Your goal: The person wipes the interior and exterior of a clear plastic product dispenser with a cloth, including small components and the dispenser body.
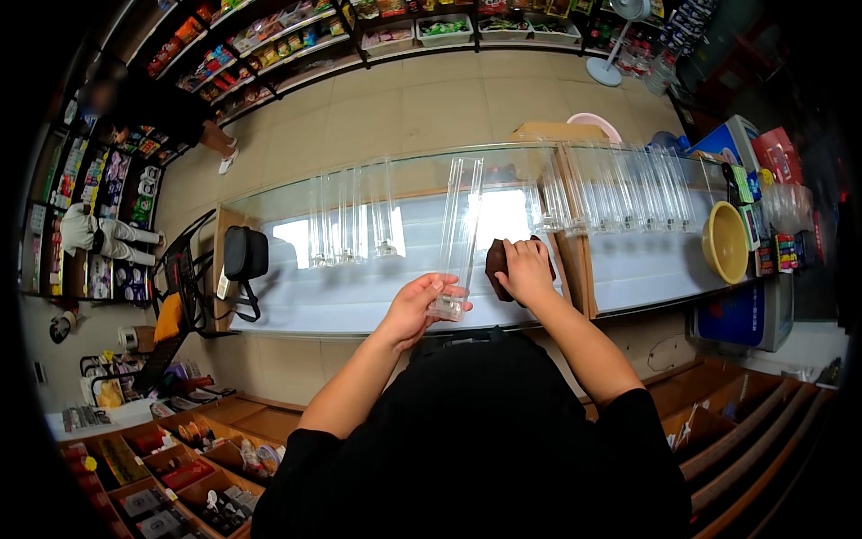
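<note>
My left hand [431,303] grips the near end of a long clear plastic tray [461,222], which points away from me over the glass counter. Beside it, my right hand [528,269] is closed over a dark brown cloth [497,269] on the glass top. Several similar clear trays [350,222] lie on the counter to the left. A longer row of them [626,192] stretches along the right side, across the wooden divider seen through the glass.
A black case with a strap [246,252] sits at the counter's left end, near a black chair [178,269]. A yellow bowl [727,242] stands at the right end. Two people are by the shelves at left. Wooden drawers [188,465] lie behind me.
</note>
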A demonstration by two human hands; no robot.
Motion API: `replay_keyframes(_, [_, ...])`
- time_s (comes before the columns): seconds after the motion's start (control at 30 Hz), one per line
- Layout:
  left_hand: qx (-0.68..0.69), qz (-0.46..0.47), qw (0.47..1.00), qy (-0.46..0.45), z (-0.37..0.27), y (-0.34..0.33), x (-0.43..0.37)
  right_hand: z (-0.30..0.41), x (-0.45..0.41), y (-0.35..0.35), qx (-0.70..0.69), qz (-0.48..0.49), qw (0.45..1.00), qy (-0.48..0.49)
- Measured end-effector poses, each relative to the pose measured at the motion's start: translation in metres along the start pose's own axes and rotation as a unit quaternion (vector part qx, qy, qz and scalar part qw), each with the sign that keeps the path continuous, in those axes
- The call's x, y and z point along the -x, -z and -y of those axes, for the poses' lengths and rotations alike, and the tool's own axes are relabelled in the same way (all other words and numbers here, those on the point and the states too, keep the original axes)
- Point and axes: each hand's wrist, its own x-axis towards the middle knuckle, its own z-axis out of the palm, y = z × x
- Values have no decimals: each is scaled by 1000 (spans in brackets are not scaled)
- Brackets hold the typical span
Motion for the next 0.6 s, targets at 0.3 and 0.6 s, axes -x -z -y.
replay_keyframes(0.3, [57,-14,998,3,5,9,8,-2,4,16,-261,-42,964,18])
replay_keyframes(0.6, [169,71,983,26,7,18,10,28,-1,74,-765,144,613,-138])
